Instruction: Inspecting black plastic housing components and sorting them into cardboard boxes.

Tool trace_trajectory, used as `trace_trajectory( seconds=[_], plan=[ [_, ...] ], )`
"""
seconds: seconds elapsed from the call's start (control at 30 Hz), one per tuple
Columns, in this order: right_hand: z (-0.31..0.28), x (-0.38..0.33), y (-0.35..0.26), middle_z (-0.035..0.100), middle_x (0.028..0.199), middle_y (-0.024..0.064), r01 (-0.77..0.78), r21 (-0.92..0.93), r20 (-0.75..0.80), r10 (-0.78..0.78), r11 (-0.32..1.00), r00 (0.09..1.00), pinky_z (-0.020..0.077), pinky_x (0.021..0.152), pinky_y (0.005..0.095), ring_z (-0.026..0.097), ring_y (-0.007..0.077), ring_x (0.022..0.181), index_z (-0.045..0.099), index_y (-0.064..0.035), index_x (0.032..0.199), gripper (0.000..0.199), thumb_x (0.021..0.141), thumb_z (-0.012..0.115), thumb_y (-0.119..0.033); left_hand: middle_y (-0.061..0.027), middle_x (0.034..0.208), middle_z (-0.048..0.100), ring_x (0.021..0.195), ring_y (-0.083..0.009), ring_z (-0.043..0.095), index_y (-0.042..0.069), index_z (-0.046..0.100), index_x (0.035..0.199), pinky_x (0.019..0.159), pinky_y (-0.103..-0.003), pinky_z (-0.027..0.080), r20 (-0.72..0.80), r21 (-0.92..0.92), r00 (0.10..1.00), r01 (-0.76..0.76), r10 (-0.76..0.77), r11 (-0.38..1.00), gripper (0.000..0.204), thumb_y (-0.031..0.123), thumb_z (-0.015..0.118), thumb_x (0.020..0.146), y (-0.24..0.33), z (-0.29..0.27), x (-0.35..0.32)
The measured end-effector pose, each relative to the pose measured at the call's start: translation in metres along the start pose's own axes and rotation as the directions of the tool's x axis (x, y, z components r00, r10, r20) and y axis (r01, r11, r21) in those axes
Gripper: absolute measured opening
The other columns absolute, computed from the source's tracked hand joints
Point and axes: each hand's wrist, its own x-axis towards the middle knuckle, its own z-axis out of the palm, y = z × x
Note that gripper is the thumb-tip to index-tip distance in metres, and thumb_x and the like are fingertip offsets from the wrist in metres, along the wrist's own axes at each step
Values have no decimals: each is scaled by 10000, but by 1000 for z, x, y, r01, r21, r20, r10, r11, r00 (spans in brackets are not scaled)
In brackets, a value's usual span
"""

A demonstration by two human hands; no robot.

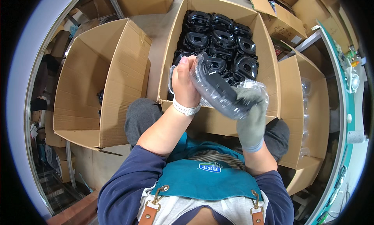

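Note:
Between my two hands, above the front of a cardboard box, is a curved black plastic part with clear plastic wrap along its edges. My left hand, bare with a white band at the wrist, grips its left end, thumb upward. My right hand, in a grey glove, closes around its right end; the fingertips are partly hidden. Crinkled clear plastic film shows beside the glove. Beyond my hands, rows of glossy black plastic housings with oval openings fill the box.
To my left stands a tall cardboard box with a few dark pieces inside. Another box at my right has clear plastic pieces along its inner side. A teal-edged bench runs down the far right. More cartons stand behind.

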Motion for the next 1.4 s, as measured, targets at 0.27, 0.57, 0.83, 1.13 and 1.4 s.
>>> trace_trajectory(
  seconds=[0.27, 0.57, 0.83, 1.13, 1.4],
  plan=[
    [-2, -6, -8, 537, 1087, 121, 102, 150, 86, -116, 983, 990, 420, 970, 410, 546, 264, 1056, 489, -39, 1081, 269, 958, 507, -277, -61, 672, 445, 680, -148, 420, 21, 464, 737, 618, -272, 342, 63, 27, 938, -343, 341, 939, 625, 642, 469, 813, 4, 15, -35],
    [-10, -4, -22, 520, 1330, 167, 471, -270, 73, -470, 840, 880, 370, 1057, 451, 492, 290, 1234, 469, -66, 1345, 614, 970, 327, -531, -51, 695, 418, 636, -153, 376, 18, 438, 738, 581, -289, 309, 240, 84, 913, -359, 330, 930, 707, 703, 610, 719, 15, -1, -18],
    [1, 9, -5, 583, 908, 113, 494, -592, 119, -537, 637, 835, 447, 715, 296, 537, 177, 786, 569, 9, 911, 105, 926, 481, -46, -65, 773, 503, 665, -150, 470, -32, 532, 883, 605, -274, 393, 244, 269, 822, -568, 515, 778, 712, 675, 545, 802, -3, -5, -32],
    [-1, 69, 12, 543, 1221, 169, 78, -531, 39, -67, 844, 997, 430, 966, 345, 541, 246, 1124, 423, 42, 1331, 504, 945, 553, -255, -44, 645, 480, 605, -174, 500, 26, 557, 771, 555, -328, 406, 153, 815, 700, -488, 698, 311, 538, 523, 758, 725, 83, -68, 31],
    [-66, 115, 109, 286, 1467, 289, 183, -981, 157, 796, 59, 584, 298, 1114, 408, 326, 402, 1356, 242, -40, 1474, 1087, 668, 687, -618, -226, 975, 657, 937, -399, 617, -8, 623, 980, 825, -468, 490, -135, 775, 957, 263, 255, -575, 339, 312, 570, 881, 141, -288, 96]
  ],
)
